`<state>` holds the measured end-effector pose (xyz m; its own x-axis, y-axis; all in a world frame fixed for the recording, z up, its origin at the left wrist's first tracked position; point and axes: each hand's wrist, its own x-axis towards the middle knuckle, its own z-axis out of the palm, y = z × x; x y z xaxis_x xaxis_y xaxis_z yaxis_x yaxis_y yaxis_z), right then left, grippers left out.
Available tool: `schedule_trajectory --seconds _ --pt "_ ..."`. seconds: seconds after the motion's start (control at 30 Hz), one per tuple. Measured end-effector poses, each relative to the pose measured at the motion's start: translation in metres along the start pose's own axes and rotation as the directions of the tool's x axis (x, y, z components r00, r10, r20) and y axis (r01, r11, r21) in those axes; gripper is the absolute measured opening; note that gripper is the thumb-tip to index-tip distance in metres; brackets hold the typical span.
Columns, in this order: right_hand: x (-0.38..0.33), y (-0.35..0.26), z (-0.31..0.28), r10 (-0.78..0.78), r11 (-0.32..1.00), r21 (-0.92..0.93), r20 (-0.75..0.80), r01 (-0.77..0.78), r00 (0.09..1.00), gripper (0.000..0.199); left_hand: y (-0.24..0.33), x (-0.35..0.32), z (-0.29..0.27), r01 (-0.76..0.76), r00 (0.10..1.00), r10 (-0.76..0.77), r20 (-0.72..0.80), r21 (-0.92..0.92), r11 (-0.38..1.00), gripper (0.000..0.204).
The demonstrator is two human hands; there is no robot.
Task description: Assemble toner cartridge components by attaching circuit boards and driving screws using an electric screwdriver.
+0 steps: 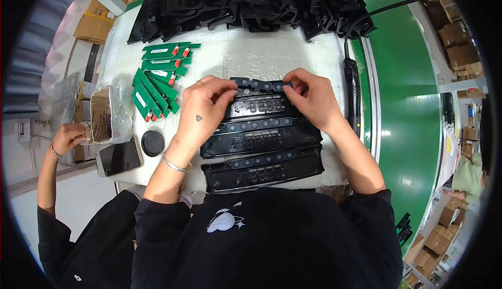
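Observation:
A dark rubber button strip [256, 84] with round keys is stretched between my two hands, just over the far edge of the farthest black plastic panel [261, 105]. My left hand [208, 100] pinches its left end. At the right end, my right hand [309, 94] pinches it between thumb and fingers. Nearer to me lie a middle black panel [251, 141] and a near black panel [261, 176], each with a row of round keys along its far edge. Whether the strip touches the farthest panel cannot be made out.
Green circuit boards [151, 93] with red connectors lie at the left, near a round black lid [153, 143] and a phone [119, 158]. Black plastic housings [251, 1] are piled at the back. A corded black tool [351, 90] stands right. A co-worker's hand [69, 137] touches a bag-lined box [102, 116].

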<state>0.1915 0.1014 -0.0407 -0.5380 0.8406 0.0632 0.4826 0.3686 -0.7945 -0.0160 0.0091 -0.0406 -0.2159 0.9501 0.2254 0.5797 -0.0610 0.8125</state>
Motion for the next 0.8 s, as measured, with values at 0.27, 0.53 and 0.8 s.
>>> schedule_trajectory --seconds 0.27,0.53,0.8 --pt "-0.001 -0.001 -0.001 -0.022 0.999 -0.039 -0.001 0.022 1.000 0.014 -0.012 0.012 0.006 -0.290 0.957 0.270 0.108 0.257 0.922 0.023" --pt "-0.003 0.001 0.000 -0.023 0.996 -0.090 -0.016 0.022 1.000 0.014 -0.008 0.004 0.004 -0.419 0.907 0.396 0.141 0.378 0.826 0.019" --pt "-0.009 0.003 0.006 -0.179 0.957 -0.253 -0.122 0.144 0.976 0.015 -0.007 0.001 0.004 -0.341 0.940 0.313 0.137 0.323 0.883 0.019"
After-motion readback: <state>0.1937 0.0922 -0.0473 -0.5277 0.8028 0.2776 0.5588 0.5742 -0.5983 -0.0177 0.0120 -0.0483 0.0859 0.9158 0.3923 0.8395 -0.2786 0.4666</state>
